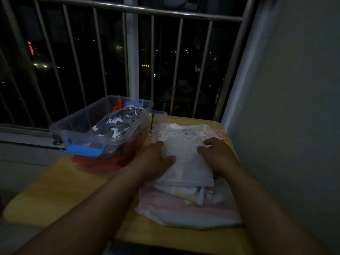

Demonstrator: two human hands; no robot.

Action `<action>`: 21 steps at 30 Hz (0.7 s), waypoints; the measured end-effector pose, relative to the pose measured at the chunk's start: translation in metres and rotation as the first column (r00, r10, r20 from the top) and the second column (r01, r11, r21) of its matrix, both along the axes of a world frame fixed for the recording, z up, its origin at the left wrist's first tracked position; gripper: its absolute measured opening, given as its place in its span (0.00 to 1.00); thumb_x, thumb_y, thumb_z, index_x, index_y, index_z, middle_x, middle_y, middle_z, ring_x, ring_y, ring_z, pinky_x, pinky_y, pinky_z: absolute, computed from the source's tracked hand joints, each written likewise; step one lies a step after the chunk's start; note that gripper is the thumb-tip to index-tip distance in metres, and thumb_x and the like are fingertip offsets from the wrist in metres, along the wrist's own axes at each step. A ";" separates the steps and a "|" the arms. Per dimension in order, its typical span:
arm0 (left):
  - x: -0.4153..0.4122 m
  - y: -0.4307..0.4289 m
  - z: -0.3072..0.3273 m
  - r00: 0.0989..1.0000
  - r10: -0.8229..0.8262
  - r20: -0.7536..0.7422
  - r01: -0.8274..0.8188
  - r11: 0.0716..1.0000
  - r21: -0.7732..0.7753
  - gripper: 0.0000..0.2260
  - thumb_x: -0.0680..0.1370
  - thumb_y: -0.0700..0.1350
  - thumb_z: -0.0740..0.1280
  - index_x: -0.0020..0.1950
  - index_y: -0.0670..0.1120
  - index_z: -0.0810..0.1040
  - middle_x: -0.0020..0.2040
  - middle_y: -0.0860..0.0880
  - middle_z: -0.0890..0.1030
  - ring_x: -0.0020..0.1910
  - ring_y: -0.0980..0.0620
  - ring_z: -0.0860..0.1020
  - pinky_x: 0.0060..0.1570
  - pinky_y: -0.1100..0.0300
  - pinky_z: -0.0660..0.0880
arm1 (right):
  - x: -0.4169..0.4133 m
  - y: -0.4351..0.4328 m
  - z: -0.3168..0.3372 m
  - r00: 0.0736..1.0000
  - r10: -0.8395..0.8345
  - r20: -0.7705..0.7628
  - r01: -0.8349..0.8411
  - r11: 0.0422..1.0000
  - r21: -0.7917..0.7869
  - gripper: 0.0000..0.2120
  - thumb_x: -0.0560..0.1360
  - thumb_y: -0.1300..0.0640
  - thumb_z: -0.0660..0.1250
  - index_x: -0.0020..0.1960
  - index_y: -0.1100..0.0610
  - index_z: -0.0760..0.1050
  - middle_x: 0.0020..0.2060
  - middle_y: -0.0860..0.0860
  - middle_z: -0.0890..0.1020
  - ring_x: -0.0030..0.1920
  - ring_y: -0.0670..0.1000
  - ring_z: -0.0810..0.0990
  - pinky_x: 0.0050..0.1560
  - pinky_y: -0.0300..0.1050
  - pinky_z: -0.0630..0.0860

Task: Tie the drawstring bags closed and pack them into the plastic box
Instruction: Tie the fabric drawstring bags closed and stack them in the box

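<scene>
A pile of pale drawstring bags [185, 196] lies on the right half of the yellow table [60, 192]. The top white bag [184, 161] is between my hands. My left hand [156, 161] grips its left edge, thumb on top. My right hand [215, 153] is closed on its right edge near a pink drawstring [219, 133]. The clear plastic box [77, 126] with blue latches stands to the left. Inside it lies a grey bag with white horses [117, 122] and a red tassel [118, 104].
Something red [103, 165] lies under the box on the table. A metal railing [132, 52] runs behind the table, dark night beyond. A pale wall [294, 107] rises close on the right. The table's front left part is bare wood.
</scene>
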State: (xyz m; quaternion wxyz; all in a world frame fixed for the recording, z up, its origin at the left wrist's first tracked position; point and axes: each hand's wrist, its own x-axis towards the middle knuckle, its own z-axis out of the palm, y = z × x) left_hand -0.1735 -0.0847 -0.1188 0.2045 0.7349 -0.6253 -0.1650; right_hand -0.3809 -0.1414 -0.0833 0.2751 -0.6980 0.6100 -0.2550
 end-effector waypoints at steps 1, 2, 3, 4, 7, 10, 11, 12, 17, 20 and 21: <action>0.001 0.000 -0.002 1.000 0.000 -0.006 0.000 1.000 -0.016 0.37 0.80 0.64 0.65 0.82 0.46 0.60 0.78 0.42 0.69 0.75 0.42 0.70 0.72 0.53 0.68 | 0.000 0.000 0.000 1.000 -0.008 -0.022 0.008 1.000 -0.006 0.25 0.80 0.47 0.67 0.74 0.56 0.73 0.70 0.55 0.76 0.67 0.58 0.76 0.67 0.49 0.73; 0.002 0.000 -0.003 1.000 -0.001 -0.013 0.000 1.000 -0.031 0.37 0.79 0.64 0.66 0.81 0.46 0.61 0.77 0.42 0.70 0.74 0.42 0.71 0.71 0.53 0.68 | 0.000 0.000 -0.001 0.999 -0.018 -0.043 0.017 1.000 -0.011 0.24 0.80 0.47 0.67 0.73 0.56 0.73 0.70 0.55 0.77 0.67 0.58 0.76 0.66 0.49 0.73; 0.003 0.000 -0.004 1.000 -0.001 -0.017 0.000 0.999 -0.045 0.37 0.79 0.64 0.66 0.81 0.45 0.61 0.76 0.42 0.72 0.73 0.42 0.71 0.71 0.53 0.69 | -0.001 -0.001 -0.001 0.998 -0.031 -0.058 0.030 0.999 -0.016 0.24 0.80 0.46 0.67 0.72 0.55 0.74 0.69 0.55 0.77 0.66 0.58 0.77 0.65 0.49 0.74; 0.002 0.001 -0.004 1.000 -0.001 -0.021 0.000 0.999 -0.053 0.36 0.79 0.63 0.67 0.81 0.46 0.62 0.76 0.42 0.72 0.73 0.42 0.72 0.71 0.53 0.69 | -0.002 0.000 -0.001 0.996 -0.043 -0.079 0.041 0.999 -0.029 0.23 0.79 0.46 0.68 0.70 0.54 0.75 0.68 0.55 0.78 0.66 0.57 0.77 0.64 0.49 0.74; 0.004 0.002 -0.006 0.998 -0.014 -0.063 0.008 0.996 -0.086 0.35 0.79 0.61 0.69 0.81 0.48 0.61 0.76 0.45 0.73 0.74 0.45 0.71 0.71 0.55 0.68 | -0.003 -0.001 -0.001 0.990 -0.075 -0.118 0.060 0.990 -0.131 0.17 0.78 0.45 0.69 0.64 0.49 0.79 0.63 0.52 0.81 0.61 0.55 0.79 0.57 0.46 0.74; 0.005 0.004 -0.006 0.992 -0.029 -0.127 0.016 0.994 -0.105 0.35 0.79 0.58 0.70 0.82 0.51 0.62 0.71 0.47 0.77 0.70 0.46 0.74 0.70 0.55 0.70 | -0.004 0.000 0.002 0.995 -0.048 -0.083 0.037 0.991 -0.127 0.16 0.77 0.45 0.70 0.62 0.50 0.80 0.61 0.51 0.83 0.55 0.53 0.80 0.53 0.44 0.73; 0.005 0.004 -0.006 0.989 -0.029 -0.145 0.014 0.994 -0.104 0.35 0.79 0.58 0.71 0.82 0.51 0.62 0.70 0.48 0.78 0.67 0.47 0.76 0.68 0.55 0.72 | -0.004 0.001 0.003 0.994 -0.040 -0.104 0.027 0.993 -0.116 0.15 0.77 0.45 0.70 0.61 0.50 0.81 0.60 0.51 0.83 0.56 0.53 0.80 0.55 0.45 0.74; 0.005 0.004 -0.006 0.987 -0.026 -0.159 0.009 0.995 -0.104 0.35 0.78 0.57 0.71 0.81 0.51 0.62 0.68 0.48 0.78 0.65 0.48 0.77 0.67 0.55 0.73 | -0.004 0.002 0.003 0.989 -0.034 -0.141 0.019 0.994 -0.105 0.14 0.77 0.44 0.70 0.57 0.51 0.82 0.58 0.51 0.84 0.56 0.54 0.81 0.56 0.46 0.76; 0.004 0.005 -0.009 0.980 -0.015 -0.197 -0.007 0.994 -0.110 0.33 0.78 0.56 0.72 0.80 0.50 0.65 0.63 0.49 0.79 0.60 0.49 0.79 0.64 0.56 0.75 | -0.005 0.006 0.002 0.990 0.007 -0.138 -0.014 0.999 -0.046 0.10 0.75 0.46 0.73 0.40 0.50 0.80 0.42 0.48 0.85 0.47 0.53 0.83 0.53 0.53 0.81; 0.004 0.004 -0.010 0.980 -0.014 -0.201 -0.009 0.993 -0.114 0.31 0.79 0.56 0.71 0.79 0.48 0.66 0.63 0.48 0.78 0.60 0.48 0.78 0.63 0.56 0.74 | -0.004 0.008 0.004 0.999 0.025 -0.037 -0.029 0.994 -0.104 0.06 0.75 0.53 0.75 0.51 0.49 0.83 0.50 0.45 0.82 0.55 0.50 0.81 0.57 0.45 0.77; 0.004 0.004 -0.011 0.982 -0.012 -0.187 -0.011 0.993 -0.121 0.32 0.79 0.57 0.71 0.79 0.48 0.66 0.64 0.48 0.78 0.62 0.48 0.78 0.64 0.56 0.74 | -0.003 0.009 0.004 0.999 0.041 -0.008 -0.041 0.990 -0.134 0.09 0.75 0.56 0.74 0.55 0.51 0.84 0.51 0.46 0.81 0.56 0.49 0.80 0.55 0.39 0.74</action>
